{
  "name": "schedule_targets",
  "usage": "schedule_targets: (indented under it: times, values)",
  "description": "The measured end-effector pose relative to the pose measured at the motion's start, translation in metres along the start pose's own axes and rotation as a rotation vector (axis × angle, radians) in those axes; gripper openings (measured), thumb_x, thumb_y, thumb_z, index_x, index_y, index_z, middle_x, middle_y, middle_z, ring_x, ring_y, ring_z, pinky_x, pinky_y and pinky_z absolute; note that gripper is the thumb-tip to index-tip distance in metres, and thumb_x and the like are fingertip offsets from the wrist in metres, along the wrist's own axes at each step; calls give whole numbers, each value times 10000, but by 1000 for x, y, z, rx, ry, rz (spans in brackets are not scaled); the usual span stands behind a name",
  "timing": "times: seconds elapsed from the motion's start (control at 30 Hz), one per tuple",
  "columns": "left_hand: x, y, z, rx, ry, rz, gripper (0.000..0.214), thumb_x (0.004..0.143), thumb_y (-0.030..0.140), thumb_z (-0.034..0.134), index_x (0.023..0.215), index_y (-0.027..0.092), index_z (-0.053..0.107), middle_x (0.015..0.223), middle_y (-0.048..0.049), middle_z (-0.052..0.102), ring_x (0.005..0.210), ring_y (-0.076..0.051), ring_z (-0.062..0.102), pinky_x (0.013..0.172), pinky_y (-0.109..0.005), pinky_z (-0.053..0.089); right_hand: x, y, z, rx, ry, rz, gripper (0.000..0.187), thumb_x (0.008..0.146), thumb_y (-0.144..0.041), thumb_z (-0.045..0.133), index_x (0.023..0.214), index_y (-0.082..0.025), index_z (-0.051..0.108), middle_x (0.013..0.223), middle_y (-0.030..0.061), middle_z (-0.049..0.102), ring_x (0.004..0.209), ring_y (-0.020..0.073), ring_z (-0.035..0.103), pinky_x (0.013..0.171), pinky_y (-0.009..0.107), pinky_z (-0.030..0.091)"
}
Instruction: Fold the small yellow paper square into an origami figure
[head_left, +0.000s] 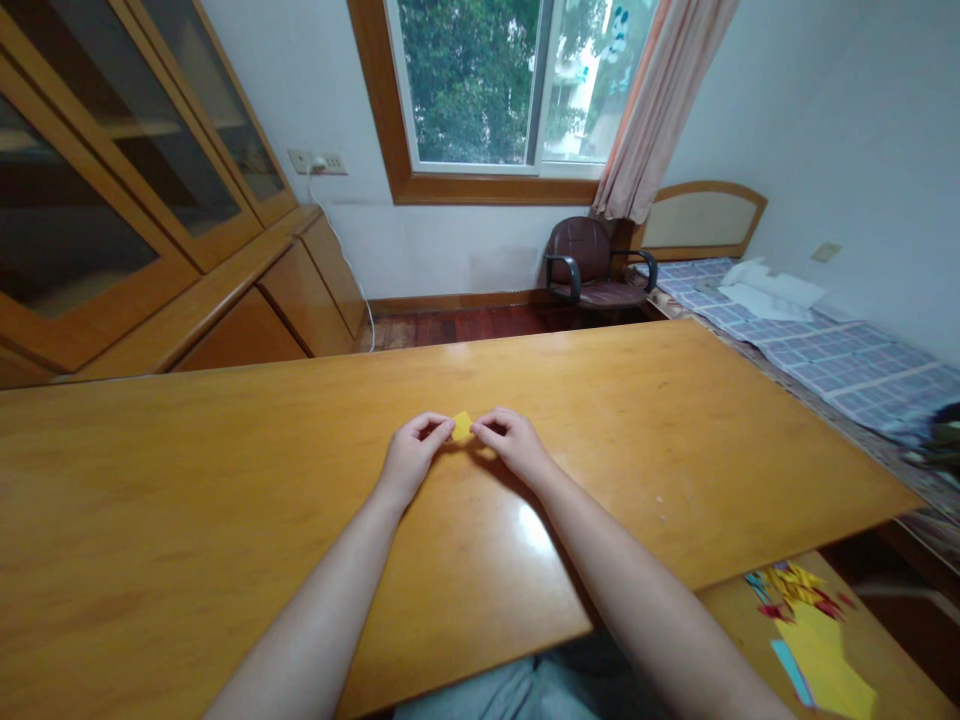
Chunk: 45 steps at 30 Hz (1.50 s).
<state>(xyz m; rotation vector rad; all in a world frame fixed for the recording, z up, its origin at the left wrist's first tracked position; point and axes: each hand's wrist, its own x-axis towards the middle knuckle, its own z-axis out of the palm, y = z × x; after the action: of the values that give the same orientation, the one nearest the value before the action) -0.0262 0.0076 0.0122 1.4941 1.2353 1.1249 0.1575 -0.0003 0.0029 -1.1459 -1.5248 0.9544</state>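
Observation:
A small piece of yellow paper is held between my two hands, just above the wooden table. My left hand pinches its left edge between thumb and fingertips. On the opposite edge, my right hand pinches it the same way. The paper looks folded into a small square-like shape, but its creases are too small to make out.
Lower right, a lower wooden surface carries yellow paper sheets, a blue strip and a pile of colourful folded paper. Beyond the table stand a brown armchair, a bed and a glass-door cabinet.

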Motion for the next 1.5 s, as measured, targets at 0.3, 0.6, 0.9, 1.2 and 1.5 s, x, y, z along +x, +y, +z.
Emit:
schedule_targets:
  times: [0.3,0.6,0.9,1.2,1.5]
  values:
    - [-1,3,0,-10,7,-9,216,763,385,668,745,169,678,714,-2,654,712,-157,581,702,-251,454,0,-1,-1,-7,-4,9,158,802,-315,654,744,-175,702,738,21,656,701,146,584,679,261,433]
    - [-1,2,0,-44,18,-14,257,770,420,657,771,163,670,711,-10,651,711,-164,594,711,-259,468,-1,0,-1,20,19,20,164,799,-311,650,733,-168,697,722,19,648,682,142,582,660,256,431]
    - [2,-7,1,-1,-37,1,269,771,436,660,793,168,676,784,-16,673,755,-168,594,740,-258,455,1,4,-1,19,50,17,184,809,-329,648,760,-162,706,750,29,664,714,150,595,691,262,439]
    - [1,-14,0,100,-117,50,249,795,416,636,767,170,665,770,-13,653,765,-167,584,746,-253,438,1,10,-1,37,80,3,208,819,-366,652,776,-172,712,769,31,672,739,157,600,718,270,448]
    - [0,-8,1,87,-115,24,243,789,410,642,757,170,659,754,-10,646,758,-167,581,739,-257,438,0,7,-1,40,87,4,201,822,-356,648,772,-172,710,768,29,672,744,159,604,722,272,446]
